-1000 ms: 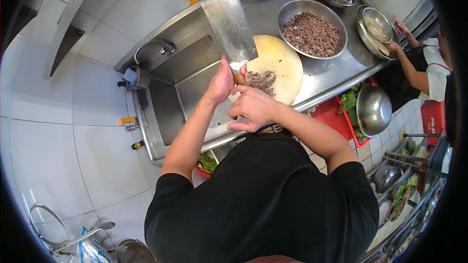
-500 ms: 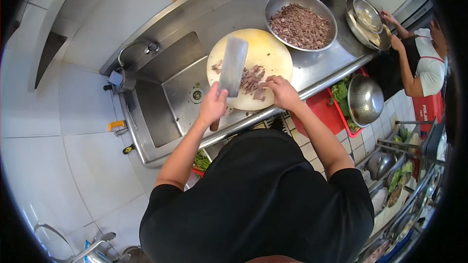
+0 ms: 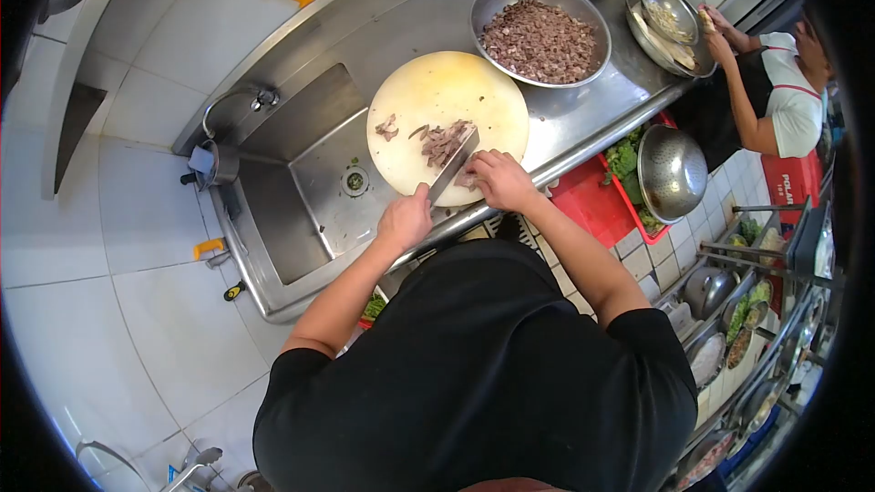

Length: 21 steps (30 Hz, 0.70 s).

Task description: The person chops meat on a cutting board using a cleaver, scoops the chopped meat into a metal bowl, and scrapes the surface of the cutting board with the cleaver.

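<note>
A round, pale yellow cutting board lies across the sink's edge. My left hand is wrapped round the cleaver's handle at the board's near edge. The cleaver stands on edge, its blade beside a pile of chopped brown meat. Fingers curled, my right hand presses a piece of meat on the board, just right of the blade. A few meat scraps lie on the board's left part. Behind the board, a large steel bowl holds diced meat.
The steel sink with a tap is at the left. A steel colander sits by a red crate of greens. At the right, another person handles food near stacked bowls. Shelves with trays stand at lower right.
The cleaver has turned from lying nearly flat above the board to standing on edge by the meat. My right hand has moved in closer to the blade. The whole view has shifted slightly.
</note>
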{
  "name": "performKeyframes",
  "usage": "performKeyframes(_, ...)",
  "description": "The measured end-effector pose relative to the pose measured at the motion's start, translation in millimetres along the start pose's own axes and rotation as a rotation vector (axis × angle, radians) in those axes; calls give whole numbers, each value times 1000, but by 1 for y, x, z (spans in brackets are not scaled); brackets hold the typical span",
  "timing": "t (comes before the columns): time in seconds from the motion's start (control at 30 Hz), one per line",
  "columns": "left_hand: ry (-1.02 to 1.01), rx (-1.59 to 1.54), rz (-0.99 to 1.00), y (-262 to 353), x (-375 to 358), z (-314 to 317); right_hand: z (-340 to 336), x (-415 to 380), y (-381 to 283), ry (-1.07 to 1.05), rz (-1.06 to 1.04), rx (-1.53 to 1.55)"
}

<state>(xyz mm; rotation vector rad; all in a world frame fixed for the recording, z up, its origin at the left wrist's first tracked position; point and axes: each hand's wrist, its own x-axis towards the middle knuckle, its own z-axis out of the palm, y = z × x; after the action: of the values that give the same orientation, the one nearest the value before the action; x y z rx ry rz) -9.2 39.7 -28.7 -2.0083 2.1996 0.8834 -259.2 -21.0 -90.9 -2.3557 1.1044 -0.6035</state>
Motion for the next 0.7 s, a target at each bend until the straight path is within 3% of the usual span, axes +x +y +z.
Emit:
performKeyframes(0.4,-50,32,1,11,-33,-28,19,3,-2,-66,8,-259)
performKeyframes(0.5,-140,84,-56,9,-37,-21,23,1,2,31,-43,-244)
performKeyframes(0.6,-105,63,-102,15,-19,9,20,1,2,-12,-16,-237)
performKeyframes(0.7,-20,41,-4,17,4,17,19,1,4,-22,-23,-233)
